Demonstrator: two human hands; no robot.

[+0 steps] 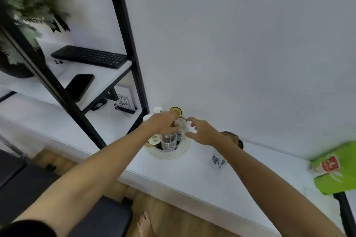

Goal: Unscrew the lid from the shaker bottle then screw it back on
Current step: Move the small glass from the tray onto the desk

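Observation:
The shaker bottle (218, 160) is a clear bottle with a dark printed logo. It stands on the white counter, to the right of a round tray. Its dark lid (238, 140) sits on top, mostly hidden behind my right wrist. My right hand (202, 131) hovers left of the bottle with fingers spread and holds nothing. It is next to a clear glass (181, 124) on the tray. My left hand (162, 124) reaches over the glasses on the tray, fingers bent. Whether it grips one is hidden.
The round white tray (169, 157) holds several glasses and an amber cup (176, 110). A black-framed shelf (127, 31) at left carries a keyboard (88, 56), a phone (80, 87) and a plant. A green packet (335, 167) lies at the right. The counter's front edge runs diagonally below my arms.

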